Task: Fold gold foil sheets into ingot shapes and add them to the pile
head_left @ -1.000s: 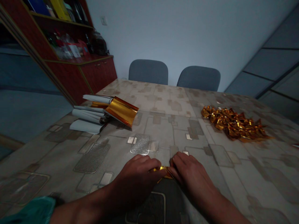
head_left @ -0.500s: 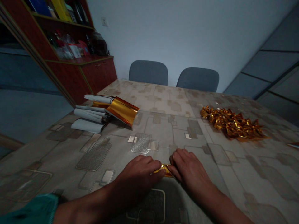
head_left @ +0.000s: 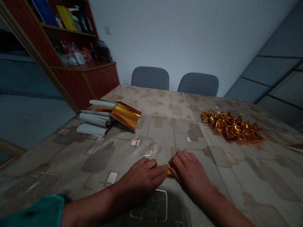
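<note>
Across the back, a pale wall [head_left: 180, 37], dim and bluish. In front of it, spreading over the lower view, a long table [head_left: 163, 124] under a beige and grey cloth printed with overlapping rounded rectangles, some silvery. To the left, against the wall, a reddish cabinet [head_left: 101, 80] with yellowish edging, crowded on its shelves with blue and yellow objects, plastic bags and a dark rounded jar [head_left: 102, 50]. To the far right, grey panels [head_left: 262, 71] split by dark lines. Beyond the far edge of the table, side by side and apart, a left chair [head_left: 150, 77] and a right chair [head_left: 199, 84], both grey. On the right half of the table, a cluster of gold folded pieces [head_left: 233, 126], shiny, pointed, packed close together. On the left half, a paper stack [head_left: 94, 119], folded, whitish-grey and gold, with one gold face slanting toward the middle. At the lower left, a teal sleeve [head_left: 35, 211]. Near the middle of the close side, the left hand [head_left: 144, 173], narrow, holding the left side of a gold paper piece [head_left: 169, 174]; just beside, the right hand [head_left: 187, 165], curled, fingertips bunched on its right end. Between both hands, low at the table, mostly covered by fingers, that piece; cannot tell its full shape.
</note>
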Motion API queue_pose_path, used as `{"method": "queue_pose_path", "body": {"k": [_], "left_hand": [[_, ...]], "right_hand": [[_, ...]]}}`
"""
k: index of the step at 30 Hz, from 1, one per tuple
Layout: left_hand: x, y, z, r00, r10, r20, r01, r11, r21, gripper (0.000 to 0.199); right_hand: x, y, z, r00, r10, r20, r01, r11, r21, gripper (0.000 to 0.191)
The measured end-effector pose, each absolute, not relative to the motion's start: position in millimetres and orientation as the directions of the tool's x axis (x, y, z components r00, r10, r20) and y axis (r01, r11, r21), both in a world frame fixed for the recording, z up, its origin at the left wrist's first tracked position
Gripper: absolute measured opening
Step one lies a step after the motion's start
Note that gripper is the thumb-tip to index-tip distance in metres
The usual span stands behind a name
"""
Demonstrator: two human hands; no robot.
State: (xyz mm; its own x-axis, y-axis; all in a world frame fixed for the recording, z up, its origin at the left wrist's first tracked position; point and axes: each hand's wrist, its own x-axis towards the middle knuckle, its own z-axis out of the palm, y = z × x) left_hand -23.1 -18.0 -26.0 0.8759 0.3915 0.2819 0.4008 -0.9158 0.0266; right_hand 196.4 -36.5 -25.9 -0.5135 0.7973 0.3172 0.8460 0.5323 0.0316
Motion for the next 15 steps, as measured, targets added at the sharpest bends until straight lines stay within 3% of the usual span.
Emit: {"method": "queue_pose_path", "body": {"k": [5,15], "left_hand": [[-27.5,-17.0,-26.2,0.884,0.357,0.301,0.371,-0.929,0.013,0.032],[-37.0,-18.1,-20.7,0.916,0.348,0.200,0.332,-0.937,0.112,0.062]], "right_hand": [[194.8,-42.9,-25.2,-0.518,0.821,0.240,0.839,0.542,-0.044,0.021],[194.5,-47.5,-31.6,-0.483,0.846,0.226,0.841,0.520,-0.148,0.010]]}}
